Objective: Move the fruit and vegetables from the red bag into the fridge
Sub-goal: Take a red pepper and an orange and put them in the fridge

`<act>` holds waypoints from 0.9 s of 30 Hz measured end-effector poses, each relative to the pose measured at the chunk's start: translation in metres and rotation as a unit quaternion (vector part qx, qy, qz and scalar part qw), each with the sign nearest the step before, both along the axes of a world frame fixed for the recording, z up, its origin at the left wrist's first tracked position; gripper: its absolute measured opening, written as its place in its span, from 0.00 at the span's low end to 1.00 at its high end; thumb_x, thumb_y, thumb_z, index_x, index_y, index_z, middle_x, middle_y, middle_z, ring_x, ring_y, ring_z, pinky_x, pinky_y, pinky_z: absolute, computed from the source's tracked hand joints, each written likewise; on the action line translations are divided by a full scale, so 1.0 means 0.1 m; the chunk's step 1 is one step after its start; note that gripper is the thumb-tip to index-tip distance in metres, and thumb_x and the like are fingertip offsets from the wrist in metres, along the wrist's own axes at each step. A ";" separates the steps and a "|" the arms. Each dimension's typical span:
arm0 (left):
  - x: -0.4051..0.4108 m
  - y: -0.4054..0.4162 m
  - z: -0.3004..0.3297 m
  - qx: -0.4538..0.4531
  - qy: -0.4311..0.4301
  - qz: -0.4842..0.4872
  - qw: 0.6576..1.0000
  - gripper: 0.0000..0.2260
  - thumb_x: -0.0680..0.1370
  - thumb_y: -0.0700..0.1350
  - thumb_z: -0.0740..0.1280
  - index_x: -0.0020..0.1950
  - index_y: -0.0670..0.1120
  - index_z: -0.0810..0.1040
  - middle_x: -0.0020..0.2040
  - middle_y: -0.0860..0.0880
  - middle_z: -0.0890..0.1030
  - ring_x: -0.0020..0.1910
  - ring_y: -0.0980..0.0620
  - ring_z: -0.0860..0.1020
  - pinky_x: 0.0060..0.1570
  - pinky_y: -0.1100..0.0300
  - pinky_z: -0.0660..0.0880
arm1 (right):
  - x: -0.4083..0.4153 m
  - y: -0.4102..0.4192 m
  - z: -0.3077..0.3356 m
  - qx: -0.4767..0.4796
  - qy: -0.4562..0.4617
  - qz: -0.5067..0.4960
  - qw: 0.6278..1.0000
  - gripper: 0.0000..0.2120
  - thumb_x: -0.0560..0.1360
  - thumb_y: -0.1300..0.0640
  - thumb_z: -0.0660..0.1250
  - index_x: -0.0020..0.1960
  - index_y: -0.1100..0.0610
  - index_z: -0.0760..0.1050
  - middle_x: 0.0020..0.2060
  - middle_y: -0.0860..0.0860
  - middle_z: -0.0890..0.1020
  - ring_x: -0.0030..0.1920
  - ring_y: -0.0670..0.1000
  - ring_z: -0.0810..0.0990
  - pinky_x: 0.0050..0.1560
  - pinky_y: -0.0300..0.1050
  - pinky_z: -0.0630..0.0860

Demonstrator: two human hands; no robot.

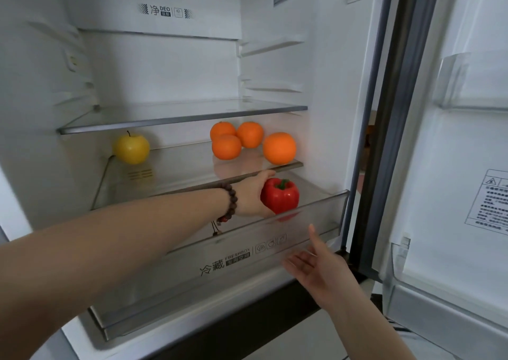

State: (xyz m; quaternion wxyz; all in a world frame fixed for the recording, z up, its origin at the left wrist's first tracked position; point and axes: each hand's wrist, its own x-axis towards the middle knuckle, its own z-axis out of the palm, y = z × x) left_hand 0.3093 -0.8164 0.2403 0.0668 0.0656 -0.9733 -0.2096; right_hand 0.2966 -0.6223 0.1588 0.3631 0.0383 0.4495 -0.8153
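My left hand (254, 194), a bead bracelet on its wrist, grips a red bell pepper (281, 199) inside the pulled-out clear crisper drawer (247, 252) of the open fridge. My right hand (316, 269) hovers in front of the drawer's right end with fingers spread and nothing in it. On the glass shelf (178, 172) above the drawer sit a yellow apple (132, 149) at the left and several oranges (248, 142) at the right. The red bag is out of view.
A second glass shelf (181, 113) sits higher up with nothing on it. The fridge door (453, 181) stands open at the right with clear door bins (467, 84). The drawer front sticks out toward me.
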 end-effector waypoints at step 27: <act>-0.32 -0.05 -0.34 -0.018 -0.109 0.072 0.991 0.36 0.72 0.61 0.68 0.71 0.42 0.63 0.70 0.41 0.67 0.66 0.43 0.69 0.64 0.52 0.68 | -0.04 -0.03 0.00 0.001 -0.011 -0.012 1.000 0.18 0.70 0.50 0.69 0.55 0.59 0.74 0.52 0.62 0.81 0.53 0.60 0.80 0.51 0.56 0.76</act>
